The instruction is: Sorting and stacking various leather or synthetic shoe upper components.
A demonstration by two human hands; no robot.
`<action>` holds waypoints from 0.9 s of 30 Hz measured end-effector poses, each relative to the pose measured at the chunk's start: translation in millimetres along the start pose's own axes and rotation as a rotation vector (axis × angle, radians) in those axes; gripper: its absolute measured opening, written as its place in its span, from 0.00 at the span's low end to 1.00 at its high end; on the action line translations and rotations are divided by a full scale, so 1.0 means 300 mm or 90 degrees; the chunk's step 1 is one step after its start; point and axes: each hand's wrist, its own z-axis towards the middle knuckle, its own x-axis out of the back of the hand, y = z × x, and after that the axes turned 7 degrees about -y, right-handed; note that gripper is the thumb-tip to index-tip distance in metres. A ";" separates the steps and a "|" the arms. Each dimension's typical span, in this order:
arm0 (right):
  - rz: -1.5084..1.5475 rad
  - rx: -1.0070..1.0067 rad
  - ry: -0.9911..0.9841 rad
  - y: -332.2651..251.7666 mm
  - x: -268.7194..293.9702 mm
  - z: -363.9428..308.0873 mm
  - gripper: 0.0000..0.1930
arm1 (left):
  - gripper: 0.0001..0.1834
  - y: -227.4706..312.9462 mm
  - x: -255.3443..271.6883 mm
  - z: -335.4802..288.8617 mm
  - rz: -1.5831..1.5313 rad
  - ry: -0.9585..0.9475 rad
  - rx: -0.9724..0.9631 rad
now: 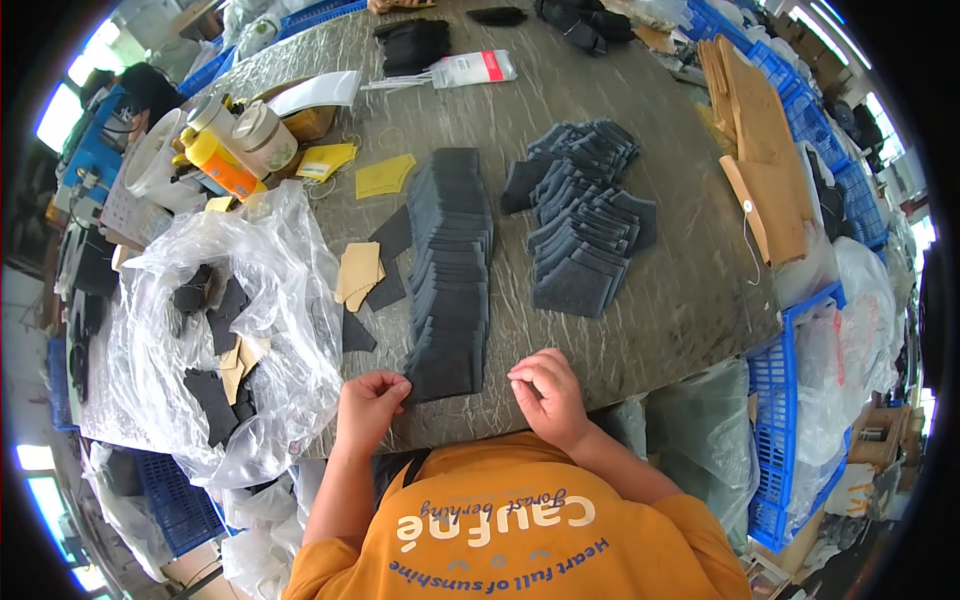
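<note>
A long overlapping row of dark grey fabric pieces [450, 270] runs away from me across the table. My left hand [370, 408] is closed in a pinch at the lower left corner of the nearest piece. To the right of that row, a little apart from it, my right hand [552, 400] has loosely bent fingers, with thumb and forefinger apart and nothing visible between them. Farther right lies a second fanned pile of dark cut pieces [585, 225]. Left of the row are tan pieces [360, 272] and loose dark pieces [384, 290].
A clear plastic bag [285, 400] with scraps spreads over the table's left side. Behind it stand a yellow bottle [215, 160] and a jar [265, 135]. Brown paper [770, 195] lies along the right edge, with a blue crate [775, 430] beside the table. Black bundles [412, 45] lie far back.
</note>
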 end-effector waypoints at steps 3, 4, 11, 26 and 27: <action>-0.026 0.017 -0.024 -0.004 -0.006 -0.002 0.05 | 0.03 0.000 -0.009 0.002 -0.018 -0.005 -0.008; -0.024 0.015 -0.023 -0.005 -0.008 -0.002 0.05 | 0.03 -0.001 -0.010 0.003 -0.017 -0.007 -0.008; -0.051 0.025 -0.035 -0.008 -0.008 -0.001 0.07 | 0.03 0.000 -0.014 0.014 -0.003 -0.005 0.006; -0.235 0.046 -0.242 -0.056 0.001 0.013 0.20 | 0.04 0.016 -0.024 0.011 0.067 0.022 0.003; -0.242 0.041 -0.254 -0.058 0.001 0.014 0.21 | 0.04 0.016 -0.024 0.011 0.067 0.022 0.003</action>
